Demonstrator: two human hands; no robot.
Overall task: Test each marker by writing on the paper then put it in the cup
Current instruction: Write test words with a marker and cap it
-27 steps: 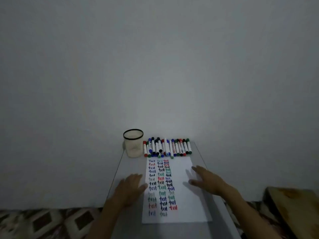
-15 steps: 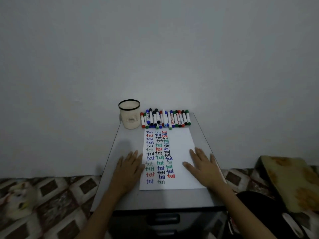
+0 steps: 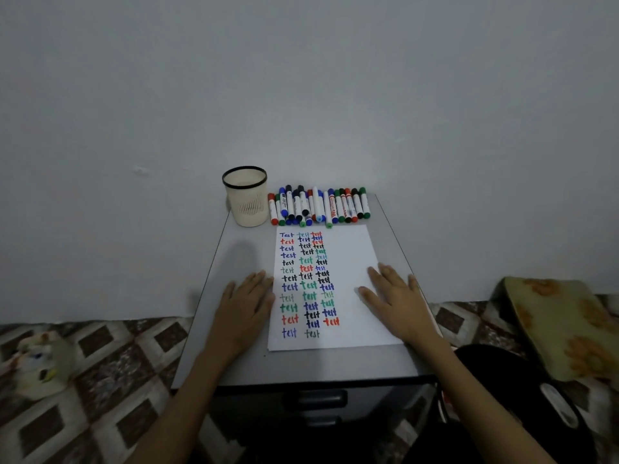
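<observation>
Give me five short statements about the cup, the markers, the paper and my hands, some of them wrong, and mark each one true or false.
1. The cup stands left of the row of markers. True.
2. The left hand holds a marker. False: it lies flat at the paper's left edge and holds nothing.
3. The paper is blank. False: the word "test" is written on it in three columns, in several colours.
4. The right hand rests flat on the paper. True.
5. Markers stick out of the cup. False: none does; they lie on the table behind the paper.
</observation>
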